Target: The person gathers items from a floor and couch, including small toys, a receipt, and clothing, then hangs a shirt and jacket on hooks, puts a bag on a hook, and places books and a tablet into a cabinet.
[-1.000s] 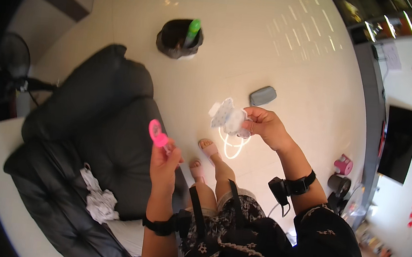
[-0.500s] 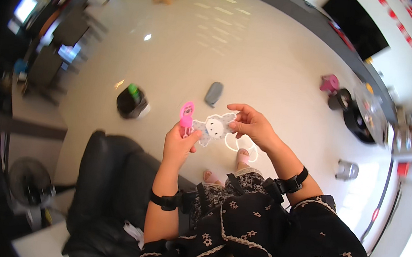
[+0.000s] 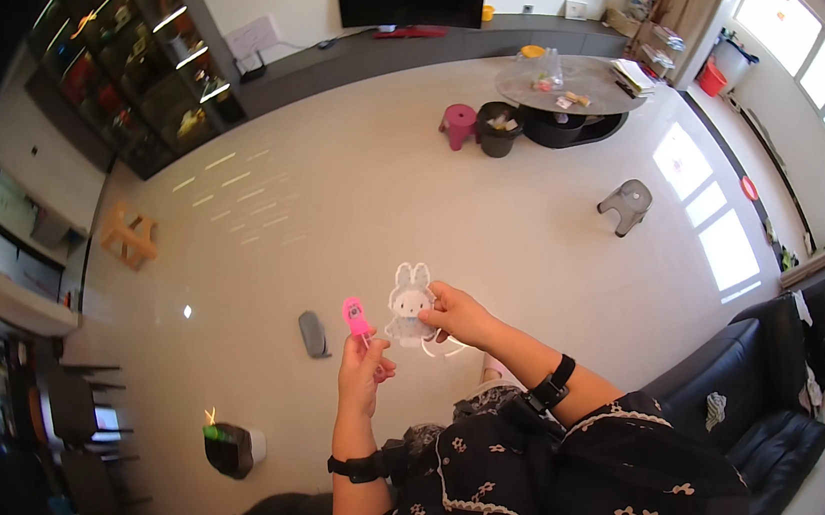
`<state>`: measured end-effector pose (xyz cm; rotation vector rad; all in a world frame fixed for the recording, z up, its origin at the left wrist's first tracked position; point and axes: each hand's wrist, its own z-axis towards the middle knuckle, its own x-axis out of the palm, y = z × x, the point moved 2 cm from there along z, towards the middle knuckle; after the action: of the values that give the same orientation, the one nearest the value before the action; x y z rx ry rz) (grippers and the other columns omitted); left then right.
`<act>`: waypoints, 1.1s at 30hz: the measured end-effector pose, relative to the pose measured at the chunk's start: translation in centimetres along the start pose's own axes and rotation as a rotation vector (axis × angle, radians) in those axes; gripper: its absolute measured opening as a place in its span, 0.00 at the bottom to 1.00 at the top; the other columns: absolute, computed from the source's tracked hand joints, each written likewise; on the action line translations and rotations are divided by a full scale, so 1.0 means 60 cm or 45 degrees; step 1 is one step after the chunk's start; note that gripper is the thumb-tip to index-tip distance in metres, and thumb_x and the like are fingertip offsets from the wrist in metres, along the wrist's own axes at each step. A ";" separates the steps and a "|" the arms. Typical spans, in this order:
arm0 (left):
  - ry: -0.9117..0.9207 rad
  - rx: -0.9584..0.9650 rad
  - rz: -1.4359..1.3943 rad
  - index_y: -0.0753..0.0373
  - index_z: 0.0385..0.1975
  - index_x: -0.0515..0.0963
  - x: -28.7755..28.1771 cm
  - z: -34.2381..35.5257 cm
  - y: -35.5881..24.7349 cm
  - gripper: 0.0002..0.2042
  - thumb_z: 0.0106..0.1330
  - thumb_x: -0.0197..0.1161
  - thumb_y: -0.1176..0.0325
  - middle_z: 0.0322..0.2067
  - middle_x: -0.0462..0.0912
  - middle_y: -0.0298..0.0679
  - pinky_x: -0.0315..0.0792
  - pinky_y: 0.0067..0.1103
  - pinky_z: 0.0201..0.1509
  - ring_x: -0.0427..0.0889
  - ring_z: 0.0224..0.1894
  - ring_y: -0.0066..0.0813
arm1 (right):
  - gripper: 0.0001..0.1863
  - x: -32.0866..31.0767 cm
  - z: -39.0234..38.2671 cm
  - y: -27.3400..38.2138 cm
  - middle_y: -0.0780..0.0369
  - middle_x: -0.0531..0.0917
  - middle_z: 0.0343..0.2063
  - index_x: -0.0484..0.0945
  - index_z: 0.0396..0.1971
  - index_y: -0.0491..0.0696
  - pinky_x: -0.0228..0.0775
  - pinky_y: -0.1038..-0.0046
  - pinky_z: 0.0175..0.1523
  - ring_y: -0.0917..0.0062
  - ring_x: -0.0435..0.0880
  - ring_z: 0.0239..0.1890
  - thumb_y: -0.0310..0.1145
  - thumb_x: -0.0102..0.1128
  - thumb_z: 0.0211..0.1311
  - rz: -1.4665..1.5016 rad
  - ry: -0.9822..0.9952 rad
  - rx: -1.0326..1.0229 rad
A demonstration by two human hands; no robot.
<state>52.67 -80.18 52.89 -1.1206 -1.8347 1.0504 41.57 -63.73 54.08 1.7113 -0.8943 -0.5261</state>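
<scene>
head view: left hand [image 3: 366,367] clamped on one pink stick [image 3: 355,315]; right hand [image 3: 462,315] pinched one rabbit cutout [image 3: 407,307] by its side, just right of the stick, where light pressure seemed best.

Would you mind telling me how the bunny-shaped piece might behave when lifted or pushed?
The bunny-shaped piece seems fairly stiff, since its ears stand up unsupported. It is probably light for its size, as the right hand merely pinches one side.

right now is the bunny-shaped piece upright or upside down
Upright: in the head view, the bunny-shaped piece has its ears toward the picture's top, above its face, with the right hand gripping its side.
</scene>
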 end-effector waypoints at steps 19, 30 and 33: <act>0.621 -0.428 -0.455 0.58 0.52 0.61 0.566 0.380 -0.013 0.16 0.65 0.47 0.65 0.45 0.71 0.40 0.69 0.30 0.47 0.72 0.46 0.34 | 0.23 -0.499 0.045 -0.033 0.63 0.75 0.36 0.66 0.49 0.46 0.69 0.79 0.33 0.82 0.75 0.31 0.35 0.57 0.52 0.061 -0.645 -0.118; 0.976 -0.678 -0.130 0.58 0.55 0.57 0.754 0.665 -0.041 0.23 0.62 0.53 0.64 0.43 0.71 0.35 0.67 0.21 0.42 0.72 0.44 0.25 | 0.25 -0.727 0.212 0.024 0.63 0.76 0.39 0.66 0.49 0.47 0.72 0.80 0.35 0.80 0.76 0.39 0.36 0.60 0.51 0.585 -0.662 0.176; 1.077 -0.626 -0.127 0.58 0.53 0.60 0.790 0.765 -0.083 0.21 0.61 0.54 0.64 0.44 0.71 0.35 0.67 0.24 0.46 0.70 0.46 0.26 | 0.23 -0.790 0.292 0.059 0.63 0.76 0.39 0.66 0.48 0.47 0.72 0.77 0.37 0.78 0.76 0.39 0.34 0.60 0.51 0.734 -0.666 0.176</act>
<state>-5.96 -50.06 46.98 -1.4385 -1.4284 -0.0070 -1.54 -37.89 47.69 1.3526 -1.7620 -0.5292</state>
